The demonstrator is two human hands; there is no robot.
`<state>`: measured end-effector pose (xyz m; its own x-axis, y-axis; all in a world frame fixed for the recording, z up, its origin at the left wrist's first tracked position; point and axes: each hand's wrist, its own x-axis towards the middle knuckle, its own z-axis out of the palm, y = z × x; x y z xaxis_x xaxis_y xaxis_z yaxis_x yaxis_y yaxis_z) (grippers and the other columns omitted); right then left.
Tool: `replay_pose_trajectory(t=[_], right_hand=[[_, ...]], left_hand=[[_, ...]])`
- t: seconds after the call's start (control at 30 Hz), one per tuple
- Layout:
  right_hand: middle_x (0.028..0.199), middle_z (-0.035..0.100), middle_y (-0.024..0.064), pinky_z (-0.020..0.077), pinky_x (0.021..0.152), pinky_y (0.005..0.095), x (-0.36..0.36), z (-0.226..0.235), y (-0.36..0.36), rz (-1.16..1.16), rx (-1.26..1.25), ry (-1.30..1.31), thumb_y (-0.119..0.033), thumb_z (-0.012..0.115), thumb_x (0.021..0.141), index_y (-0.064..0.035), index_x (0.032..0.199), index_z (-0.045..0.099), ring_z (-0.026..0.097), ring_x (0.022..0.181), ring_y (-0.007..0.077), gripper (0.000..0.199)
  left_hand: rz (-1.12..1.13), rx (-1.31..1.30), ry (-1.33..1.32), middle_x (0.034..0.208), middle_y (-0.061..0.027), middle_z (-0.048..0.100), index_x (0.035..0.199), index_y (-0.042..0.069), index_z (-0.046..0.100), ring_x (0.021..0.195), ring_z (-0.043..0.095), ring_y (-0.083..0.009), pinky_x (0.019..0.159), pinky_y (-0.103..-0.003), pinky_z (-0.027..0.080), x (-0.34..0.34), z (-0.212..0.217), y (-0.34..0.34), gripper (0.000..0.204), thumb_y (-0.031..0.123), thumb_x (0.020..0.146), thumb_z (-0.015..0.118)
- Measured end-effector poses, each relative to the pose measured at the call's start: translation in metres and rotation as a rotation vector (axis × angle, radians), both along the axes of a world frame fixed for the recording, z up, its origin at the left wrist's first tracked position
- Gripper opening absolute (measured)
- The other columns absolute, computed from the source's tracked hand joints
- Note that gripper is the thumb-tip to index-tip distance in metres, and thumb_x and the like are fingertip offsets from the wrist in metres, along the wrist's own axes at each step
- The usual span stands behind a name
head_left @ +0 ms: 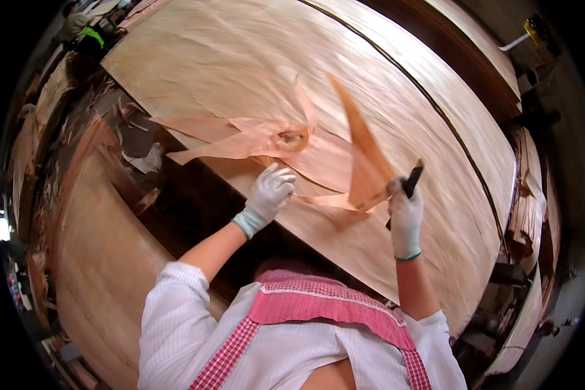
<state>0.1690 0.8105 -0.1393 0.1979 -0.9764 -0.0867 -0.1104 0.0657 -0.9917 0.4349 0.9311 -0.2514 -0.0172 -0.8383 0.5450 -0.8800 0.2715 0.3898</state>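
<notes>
My right hand point(406, 218), in a white glove with a teal cuff, is closed around a black-handled tool point(413, 178). Its working end is not clear to see. A pointed piece of orange-brown wood veneer point(364, 146), blurred by motion, stands up from the sheet against that hand's fingertips. My left hand point(271, 192), gloved alike, has curled fingers near the sheet's near edge; whatever they hold is hidden. Just beyond it, torn pinkish veneer strips point(253, 140) overlap on the large pale veneer sheet point(240, 71). Among them is a curled piece point(292, 140) with a round opening.
A dark line point(429, 97) curves across the sheet's far right. Another veneer stack point(104, 260) stands at the left, past a dark gap point(195, 201). Scraps point(146, 159) litter the floor there. Veneer bundles point(528, 195) are at the right; a person point(81, 32) is at far left.
</notes>
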Motion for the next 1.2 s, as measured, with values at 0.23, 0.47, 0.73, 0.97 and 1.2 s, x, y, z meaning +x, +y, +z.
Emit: replay_pose_trajectory(t=[0.23,0.47,0.73,0.97,1.2], right_hand=[[0.086,0.065,0.0123,0.0517,0.07,0.0338,0.083,-0.028,0.084,0.604,-0.335,0.38,-0.008,0.063,0.084,-0.009,0.106,0.062,0.066,0.077,0.0262,0.021],[0.086,0.063,0.0113,0.051,0.066,0.0451,0.129,-0.063,0.138,1.234,-0.46,0.499,-0.022,0.064,0.082,-0.0112,0.098,0.053,0.063,0.079,0.0339,0.022],[0.102,0.064,0.0173,0.0496,0.074,0.0442,0.164,-0.061,0.153,1.357,-0.267,0.371,-0.034,0.061,0.09,-0.0113,0.122,0.051,0.062,0.091,0.0377,0.04],[0.088,0.061,0.0147,0.0472,0.073,0.0357,0.102,-0.069,0.061,0.692,-0.166,0.295,-0.022,0.057,0.092,-0.0009,0.097,0.059,0.06,0.081,0.0275,0.022],[0.077,0.063,0.0062,0.0472,0.052,0.0305,-0.043,-0.007,-0.112,-0.055,0.081,0.116,-0.027,0.055,0.096,-0.0024,0.098,0.066,0.058,0.064,0.0138,0.027]], left_hand=[[0.39,0.137,1.205,0.093,-0.0047,0.062,0.102,0.002,0.056,0.086,0.056,-0.0078,0.08,-0.025,0.046,0.033,0.03,0.113,0.011,0.011,0.096,0.058],[0.324,0.35,1.629,0.117,-0.0044,0.058,0.126,0.0,0.048,0.106,0.057,-0.0118,0.093,-0.027,0.046,0.009,0.031,0.177,0.031,0.01,0.097,0.053],[0.642,0.968,0.592,0.094,-0.0202,0.064,0.098,0.002,0.061,0.087,0.062,-0.0361,0.078,-0.041,0.05,0.071,-0.056,0.273,0.029,0.026,0.084,0.069],[0.753,0.535,0.214,0.089,-0.0184,0.064,0.089,0.002,0.064,0.084,0.06,-0.0387,0.076,-0.048,0.048,0.136,-0.011,0.197,0.022,0.024,0.085,0.064],[0.838,0.376,0.522,0.08,-0.0148,0.065,0.107,0.001,0.061,0.057,0.061,-0.0191,0.055,-0.034,0.048,0.154,0.005,0.114,0.023,0.018,0.096,0.051]])
